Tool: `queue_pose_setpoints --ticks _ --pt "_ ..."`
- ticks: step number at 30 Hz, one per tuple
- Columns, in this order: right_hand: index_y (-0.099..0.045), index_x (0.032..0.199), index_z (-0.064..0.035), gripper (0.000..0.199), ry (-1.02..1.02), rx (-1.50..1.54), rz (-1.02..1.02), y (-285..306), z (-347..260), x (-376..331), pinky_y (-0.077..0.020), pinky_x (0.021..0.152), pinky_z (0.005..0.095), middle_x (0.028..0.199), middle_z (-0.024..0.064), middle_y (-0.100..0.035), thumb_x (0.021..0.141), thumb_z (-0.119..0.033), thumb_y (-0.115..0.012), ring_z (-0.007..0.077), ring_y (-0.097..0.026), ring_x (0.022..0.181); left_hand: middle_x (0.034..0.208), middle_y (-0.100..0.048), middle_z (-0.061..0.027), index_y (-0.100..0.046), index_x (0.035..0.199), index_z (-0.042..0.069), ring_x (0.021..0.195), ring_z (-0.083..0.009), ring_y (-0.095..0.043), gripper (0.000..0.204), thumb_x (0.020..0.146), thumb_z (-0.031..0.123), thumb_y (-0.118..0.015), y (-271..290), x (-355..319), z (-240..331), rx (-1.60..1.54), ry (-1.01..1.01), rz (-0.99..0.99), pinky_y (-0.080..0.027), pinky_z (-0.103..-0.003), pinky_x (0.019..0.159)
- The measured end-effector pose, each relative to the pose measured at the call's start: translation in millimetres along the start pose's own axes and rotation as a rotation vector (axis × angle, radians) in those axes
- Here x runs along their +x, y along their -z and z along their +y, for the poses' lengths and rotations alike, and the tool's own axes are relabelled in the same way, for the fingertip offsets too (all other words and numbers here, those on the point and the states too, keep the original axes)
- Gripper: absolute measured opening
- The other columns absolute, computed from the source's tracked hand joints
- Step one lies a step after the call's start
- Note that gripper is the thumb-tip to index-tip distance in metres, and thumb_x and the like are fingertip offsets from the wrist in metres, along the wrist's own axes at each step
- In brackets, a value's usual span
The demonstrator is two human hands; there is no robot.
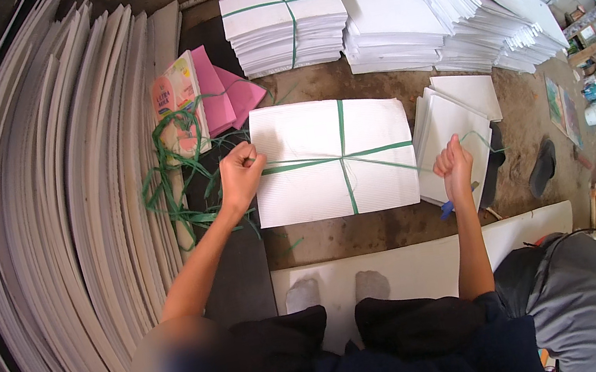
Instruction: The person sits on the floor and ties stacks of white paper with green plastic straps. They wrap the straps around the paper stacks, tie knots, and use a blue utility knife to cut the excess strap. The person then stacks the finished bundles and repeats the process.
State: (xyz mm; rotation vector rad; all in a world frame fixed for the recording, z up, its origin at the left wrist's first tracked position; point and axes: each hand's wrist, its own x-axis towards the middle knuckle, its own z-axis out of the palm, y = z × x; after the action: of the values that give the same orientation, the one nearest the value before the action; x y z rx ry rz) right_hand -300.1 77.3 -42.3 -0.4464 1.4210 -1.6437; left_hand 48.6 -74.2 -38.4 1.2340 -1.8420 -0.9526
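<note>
Bare earthen floor (337, 238), crowded with paper stock: tall boards (47, 226) lean along its left edge, and tied white bundles (286, 26) are stacked along the far edge. I see the work lying near the middle of the floor, just ahead of the person's socked feet.

The item in hand is a stack of white sheets (306, 185), crossed by green strapping (345, 155) running lengthwise and crosswise. The left hand (240, 175) is closed on the strap at the stack's left edge. The right hand (454, 165) is fisted on the free tail, drawn out taut past the right edge. The hands are well apart, one on each side of the stack.

Handling judgement: the stack looks dense and fairly heavy for its bulk; single sheets would flex, but bound together they should hold flat. The strap is thin and slick, and likely to bite into the sheet edges if pulled hard. The best hold would be under two opposite edges or at the strap crossing.

More loose sheets (452, 126) lie beside the stack on the right, and loose coils of strapping (176, 178) on the left, near pink sheets (225, 92) and a coloured booklet (175, 96).

Not determinable: whether the knot is made, since the left fist covers it. A blue object under the right hand is mostly hidden. Items at the right rim are too distorted to identify.
</note>
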Motion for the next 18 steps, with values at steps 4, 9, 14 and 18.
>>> queue_pose_setpoints --ticks 4,9,14,18 --pt "-0.026 0.056 -0.0157 0.045 -0.329 0.211 -0.111 -2 5 -47 -0.0203 0.043 0.0241 0.049 -0.0048 -0.015 0.093 -0.037 -0.04 0.0091 -0.018 0.043 0.067 -0.042 0.0 -0.035 0.06 0.003 0.062 -0.0087 -0.039 0.027 0.079 0.002 -0.055 8 -20 14 -0.227 -0.03 -0.045 -0.033 -0.022 0.061" --pt "-0.027 0.055 -0.0153 0.045 -0.673 0.325 -0.406 -28 26 -98 -0.0198 0.043 0.0236 0.048 -0.005 -0.016 0.094 -0.034 -0.037 0.0083 -0.018 0.043 0.074 -0.057 -0.0046 -0.035 0.06 0.007 0.085 -0.0154 -0.057 0.031 0.086 0.008 -0.051 -10 -51 46 -0.818 0.103 -0.391 -0.042 -0.029 0.079" --pt "-0.029 0.056 -0.0146 0.043 -0.774 0.454 -0.518 -61 35 -118 -0.0216 0.045 0.0217 0.049 -0.0053 -0.018 0.094 -0.031 -0.037 0.0072 -0.018 0.044 0.065 -0.044 -0.0027 -0.034 0.093 0.009 0.052 -0.0113 -0.044 0.023 0.089 0.025 -0.05 -41 -104 75 -0.964 0.582 -0.488 -0.047 -0.032 0.067" --pt "-0.038 0.064 -0.0121 0.033 -0.771 0.47 -0.485 -70 48 -127 -0.0266 0.048 0.0209 0.051 -0.0058 -0.024 0.093 -0.028 -0.042 0.0067 -0.022 0.045 0.067 -0.041 -0.0005 -0.043 0.1 0.006 0.052 -0.0084 -0.039 0.031 0.087 0.033 -0.053 -60 -123 94 -0.728 0.738 -0.598 -0.042 -0.027 0.054"
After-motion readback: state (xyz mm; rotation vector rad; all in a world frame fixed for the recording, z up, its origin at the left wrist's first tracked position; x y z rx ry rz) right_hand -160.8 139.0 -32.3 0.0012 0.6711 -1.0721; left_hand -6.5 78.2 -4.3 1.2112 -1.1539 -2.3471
